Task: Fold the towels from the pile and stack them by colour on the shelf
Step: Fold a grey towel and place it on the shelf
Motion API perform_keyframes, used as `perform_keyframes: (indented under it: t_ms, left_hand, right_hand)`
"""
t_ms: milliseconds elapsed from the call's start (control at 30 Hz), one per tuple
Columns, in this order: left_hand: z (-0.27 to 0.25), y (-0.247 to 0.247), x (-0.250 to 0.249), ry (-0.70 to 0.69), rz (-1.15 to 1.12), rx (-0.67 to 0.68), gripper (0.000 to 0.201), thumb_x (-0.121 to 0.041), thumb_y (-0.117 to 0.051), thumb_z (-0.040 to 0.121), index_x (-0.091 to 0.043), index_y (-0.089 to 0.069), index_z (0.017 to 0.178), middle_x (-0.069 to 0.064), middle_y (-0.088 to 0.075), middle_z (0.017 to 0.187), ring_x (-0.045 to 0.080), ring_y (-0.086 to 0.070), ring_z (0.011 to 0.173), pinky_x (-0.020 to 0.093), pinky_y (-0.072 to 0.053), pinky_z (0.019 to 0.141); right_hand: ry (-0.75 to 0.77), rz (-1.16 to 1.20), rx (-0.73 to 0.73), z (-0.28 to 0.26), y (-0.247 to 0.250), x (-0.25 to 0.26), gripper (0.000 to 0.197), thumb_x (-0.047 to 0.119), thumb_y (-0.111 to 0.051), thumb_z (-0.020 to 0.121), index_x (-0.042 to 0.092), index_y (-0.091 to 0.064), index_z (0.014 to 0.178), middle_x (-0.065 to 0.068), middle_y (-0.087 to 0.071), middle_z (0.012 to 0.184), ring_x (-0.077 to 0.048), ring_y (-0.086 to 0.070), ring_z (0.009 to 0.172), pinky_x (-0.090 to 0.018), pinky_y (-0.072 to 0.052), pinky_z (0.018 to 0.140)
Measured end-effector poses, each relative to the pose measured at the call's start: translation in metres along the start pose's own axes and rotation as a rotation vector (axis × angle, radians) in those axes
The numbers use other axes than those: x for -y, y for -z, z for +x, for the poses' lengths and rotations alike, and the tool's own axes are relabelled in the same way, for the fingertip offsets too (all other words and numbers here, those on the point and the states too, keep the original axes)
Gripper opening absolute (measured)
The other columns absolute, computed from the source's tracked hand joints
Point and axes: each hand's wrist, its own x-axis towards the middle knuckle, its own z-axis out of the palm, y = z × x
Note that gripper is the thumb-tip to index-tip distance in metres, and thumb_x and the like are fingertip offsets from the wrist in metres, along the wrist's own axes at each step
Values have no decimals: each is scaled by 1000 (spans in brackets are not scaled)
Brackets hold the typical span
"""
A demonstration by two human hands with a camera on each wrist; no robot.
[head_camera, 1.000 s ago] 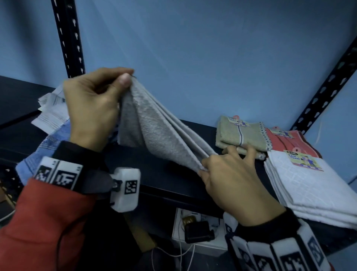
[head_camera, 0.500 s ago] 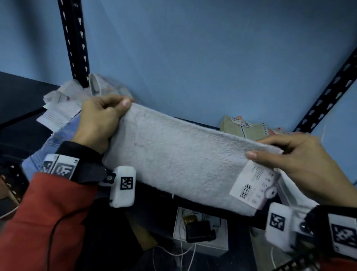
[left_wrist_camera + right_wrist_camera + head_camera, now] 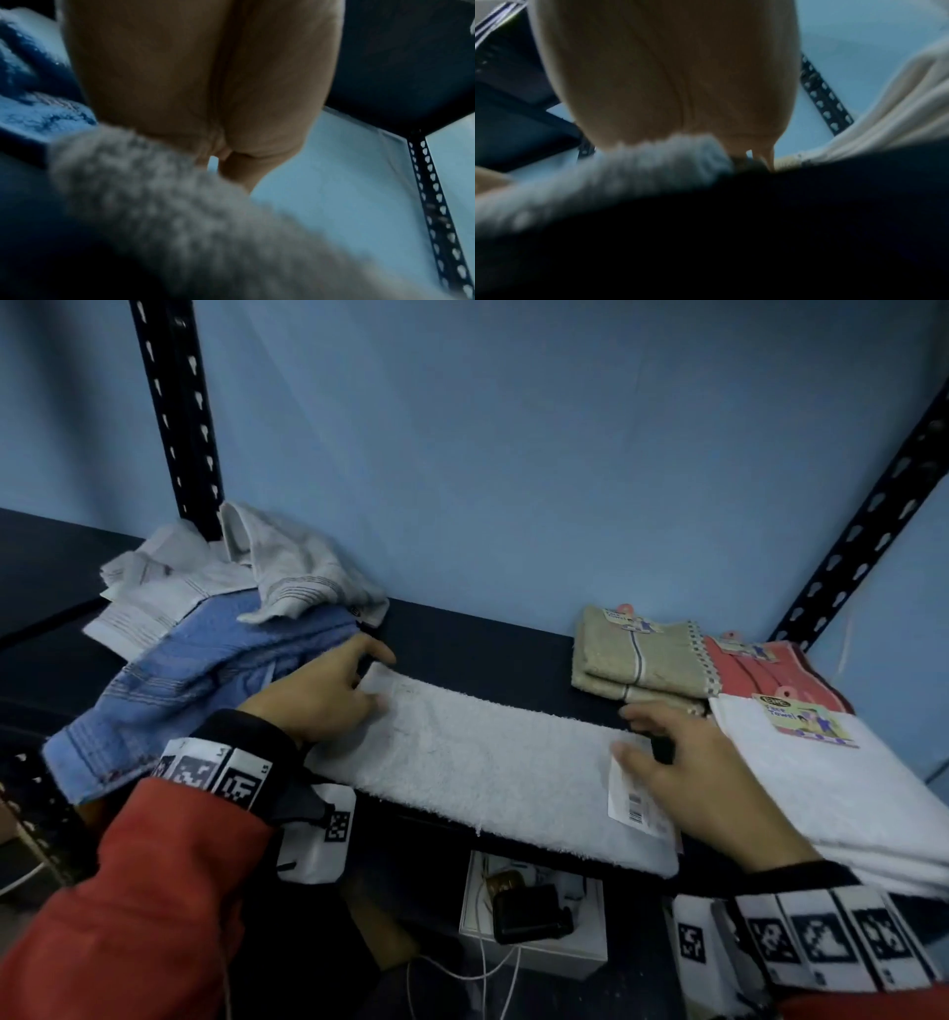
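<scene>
A white towel, folded into a long strip, lies flat across the dark shelf. My left hand rests on its left end, thumb stretched along the far corner. At the strip's right end my right hand lies with spread fingers beside the paper label. Both wrist views are blurred: each shows a palm over fuzzy white towel. The unfolded pile sits far left: a blue towel under a grey striped one. Folded stacks stand at right: beige, red, white.
Black perforated uprights frame the shelf against a blue wall. Below the shelf's front edge a white box holds a black device and cables. The white stack lies close to my right hand.
The towel, held up and stretched between both hands, has come down flat onto the shelf. Both hands have lowered with it and loosened their pinch on its ends.
</scene>
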Motion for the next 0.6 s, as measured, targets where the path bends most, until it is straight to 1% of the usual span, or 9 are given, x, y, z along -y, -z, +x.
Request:
perform_keyframes:
  t_ms: [67, 133, 200, 233, 300, 367, 433, 500, 600]
  left_hand:
    - [-2, 0, -4, -18, 132, 27, 30, -10, -63, 95, -32, -62, 116, -6, -54, 98, 13, -56, 88, 25, -37, 70]
    - [0, -1, -4, 0, 168, 3, 38, -3, -57, 95, -26, -65, 124, 0, -58, 112, 20, -57, 104, 23, -35, 78]
    - [3, -3, -2, 22, 182, -22, 50, 1, -52, 94, -21, -59, 138, 8, -56, 139, 28, -55, 125, 25, -37, 89]
    - [4, -4, -1, 20, 203, -32, 53, 2, -51, 93, -19, -56, 141, 10, -53, 144, 32, -52, 130, 30, -38, 94]
    - [6, -10, 1, -16, 273, -81, 55, 0, -52, 90, -17, -52, 143, 15, -49, 146, 40, -47, 134, 38, -39, 100]
    - [3, -25, -11, -58, 392, -157, 58, -12, -53, 93, -25, -46, 148, 17, -41, 151, 45, -41, 135, 47, -36, 110]
    - [-1, -52, -39, -212, 433, -178, 52, -24, -52, 97, -35, -45, 147, 13, -41, 150, 42, -44, 133, 51, -38, 110]
    - [-9, -91, -76, -398, 414, -58, 46, -32, -48, 102, -40, -44, 147, 9, -42, 151, 36, -42, 137, 55, -36, 111]
    - [-21, -143, -108, -456, 510, 130, 48, -36, -33, 107, -40, -29, 154, 8, -27, 163, 41, -20, 150, 62, -15, 120]
  right_hand:
    - [-1, -144, 199, -4, -16, 2, 48, 41, -58, 99, 22, -52, 142, 1, -52, 145, -20, -46, 135, -37, -36, 111]
    - [-8, -227, 321, -3, -30, -1, 55, 45, -41, 105, 22, -34, 155, 2, -29, 163, -17, -20, 152, -38, -21, 122]
    - [17, -208, 288, 0, -41, -3, 56, 41, -32, 107, 22, -22, 159, 4, -15, 168, -13, -5, 155, -37, -11, 125]
    - [20, -189, 252, 1, -45, -3, 56, 39, -30, 108, 21, -18, 160, 4, -12, 168, -11, -3, 155, -36, -9, 125]
    - [1, -133, 207, 2, -48, -1, 60, 38, -29, 108, 19, -10, 161, 4, -12, 168, -10, -3, 155, -33, -7, 125]
    - [-4, -81, 198, 2, -48, 2, 60, 35, -29, 109, 17, -7, 161, 1, -12, 168, -10, -6, 154, -30, -8, 124]
    - [12, -45, 194, 2, -48, 0, 58, 27, -28, 109, 14, -6, 161, -3, -14, 168, -14, -11, 154, -30, -11, 123]
    - [17, 12, 169, 3, -48, -3, 59, 20, -31, 108, 14, -6, 161, -5, -24, 166, -18, -20, 153, -32, -18, 122]
    - [17, 62, 152, 2, -47, -8, 62, 16, -34, 105, 17, -5, 161, -3, -33, 162, -21, -30, 149, -33, -25, 120]
